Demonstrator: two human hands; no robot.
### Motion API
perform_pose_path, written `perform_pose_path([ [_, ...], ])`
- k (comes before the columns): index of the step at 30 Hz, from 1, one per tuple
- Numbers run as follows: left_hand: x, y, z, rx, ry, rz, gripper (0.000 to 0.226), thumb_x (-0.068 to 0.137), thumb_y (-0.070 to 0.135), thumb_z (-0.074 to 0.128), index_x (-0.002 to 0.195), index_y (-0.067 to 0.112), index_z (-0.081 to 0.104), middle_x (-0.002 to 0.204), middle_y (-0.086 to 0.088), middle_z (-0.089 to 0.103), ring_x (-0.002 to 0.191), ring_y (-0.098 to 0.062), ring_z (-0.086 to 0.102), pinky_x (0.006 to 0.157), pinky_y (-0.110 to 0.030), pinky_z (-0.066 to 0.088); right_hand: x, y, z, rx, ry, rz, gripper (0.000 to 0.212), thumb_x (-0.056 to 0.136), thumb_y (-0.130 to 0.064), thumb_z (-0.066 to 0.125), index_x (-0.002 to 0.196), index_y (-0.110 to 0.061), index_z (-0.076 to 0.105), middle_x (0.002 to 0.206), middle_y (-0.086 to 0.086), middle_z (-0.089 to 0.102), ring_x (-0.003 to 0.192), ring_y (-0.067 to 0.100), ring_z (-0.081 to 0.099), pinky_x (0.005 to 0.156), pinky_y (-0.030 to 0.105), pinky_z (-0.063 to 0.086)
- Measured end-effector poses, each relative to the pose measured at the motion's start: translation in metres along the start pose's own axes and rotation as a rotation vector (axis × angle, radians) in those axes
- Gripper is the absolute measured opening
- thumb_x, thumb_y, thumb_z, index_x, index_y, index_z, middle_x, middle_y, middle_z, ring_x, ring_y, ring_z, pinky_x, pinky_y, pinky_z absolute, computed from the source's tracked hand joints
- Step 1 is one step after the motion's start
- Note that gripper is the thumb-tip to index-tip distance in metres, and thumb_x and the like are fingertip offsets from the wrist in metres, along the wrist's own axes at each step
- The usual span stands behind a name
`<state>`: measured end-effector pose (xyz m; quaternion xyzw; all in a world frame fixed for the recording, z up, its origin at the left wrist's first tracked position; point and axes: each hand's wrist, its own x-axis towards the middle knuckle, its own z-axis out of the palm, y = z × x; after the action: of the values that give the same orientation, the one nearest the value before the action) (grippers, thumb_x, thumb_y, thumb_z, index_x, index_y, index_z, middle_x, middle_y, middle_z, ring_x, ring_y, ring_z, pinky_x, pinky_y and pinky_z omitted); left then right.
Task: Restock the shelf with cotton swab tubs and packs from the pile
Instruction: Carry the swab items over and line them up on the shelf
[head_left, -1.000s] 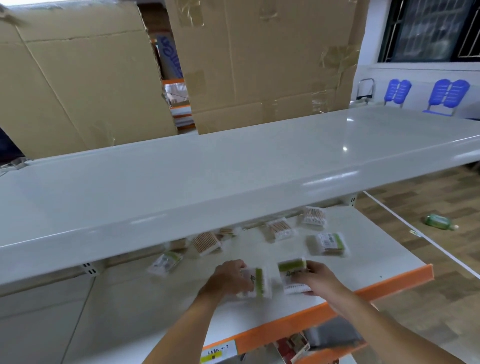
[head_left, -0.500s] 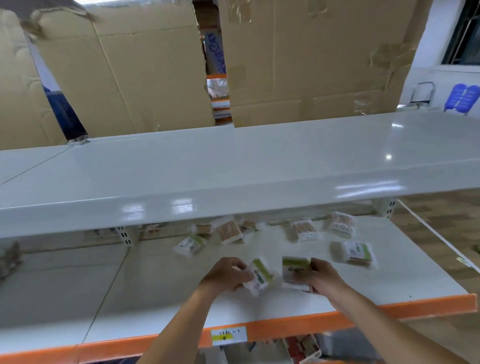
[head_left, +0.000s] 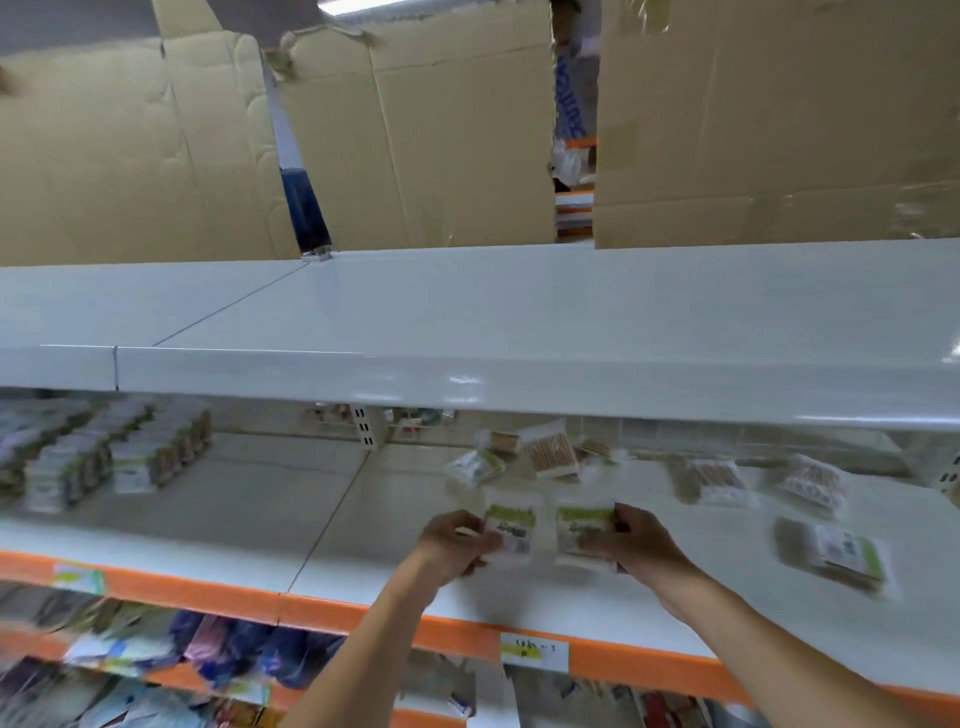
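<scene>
**Clear-film swab packs held over white shelf**

Clear crinkled film wrapped both packs; each was a flat rectangle with a green label band at its top end. The left hand (head_left: 457, 540) pinched the left pack (head_left: 510, 526) by its left edge; the right hand (head_left: 631, 540) gripped the right pack (head_left: 584, 530) by its right edge. Both packs stood side by side, nearly touching, long axes running away from the person, green ends toward the shelf back. They were low over the smooth white shelf (head_left: 363, 530), whose front carried an orange strip. Loose packs (head_left: 551, 452) lay scattered behind and to the right, at mixed angles. Stacked rows (head_left: 119, 457) sat far left, blurred. Creased cardboard (head_left: 415, 145) stood above.
</scene>
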<state>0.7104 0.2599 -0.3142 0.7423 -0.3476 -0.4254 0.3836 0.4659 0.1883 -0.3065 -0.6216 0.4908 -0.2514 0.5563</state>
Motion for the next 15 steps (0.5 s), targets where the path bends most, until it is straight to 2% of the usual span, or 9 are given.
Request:
perform_pose_path([
  [3,-0.002,-0.008,-0.018,-0.036,0.034,0.006,0.019,0.082,0.018,0.08,0.086,0.01,0.064,0.074,-0.008,0.069,0.058,-0.015,0.065,0.051,-0.022,0.05,0.006,-0.007,0.02,-0.009,-0.032,-0.013,0.019,0.08,-0.02,0.078,0.097,-0.021,0.071,0.086,-0.005,0.076,0.082,0.013,0.071,0.067,0.025,0.056],
  [7,-0.007,-0.021,-0.047,-0.071,0.066,0.012,0.018,0.085,0.015,0.077,0.084,0.01,0.06,0.075,-0.01,0.066,0.056,-0.014,0.063,0.05,-0.022,0.047,0.016,-0.017,0.051,-0.046,-0.062,-0.021,0.016,0.08,-0.018,0.078,0.094,-0.02,0.07,0.087,-0.003,0.075,0.084,0.016,0.071,0.067,0.027,0.056],
  [11,-0.014,-0.034,-0.083,-0.064,0.11,0.005,0.018,0.084,0.017,0.078,0.088,0.011,0.061,0.08,-0.012,0.069,0.061,-0.016,0.066,0.054,-0.025,0.049,0.026,-0.033,0.085,-0.094,-0.093,-0.037,0.016,0.081,-0.019,0.078,0.094,-0.021,0.069,0.088,-0.002,0.074,0.08,0.014,0.068,0.06,0.022,0.053],
  [15,-0.018,-0.05,-0.124,-0.06,0.144,0.0,0.023,0.086,0.021,0.076,0.099,0.009,0.063,0.087,-0.009,0.072,0.07,-0.016,0.07,0.061,-0.026,0.053,0.034,-0.05,0.125,-0.142,-0.126,-0.054,0.016,0.082,-0.019,0.078,0.095,-0.02,0.068,0.088,-0.002,0.072,0.078,0.011,0.066,0.053,0.017,0.049],
])
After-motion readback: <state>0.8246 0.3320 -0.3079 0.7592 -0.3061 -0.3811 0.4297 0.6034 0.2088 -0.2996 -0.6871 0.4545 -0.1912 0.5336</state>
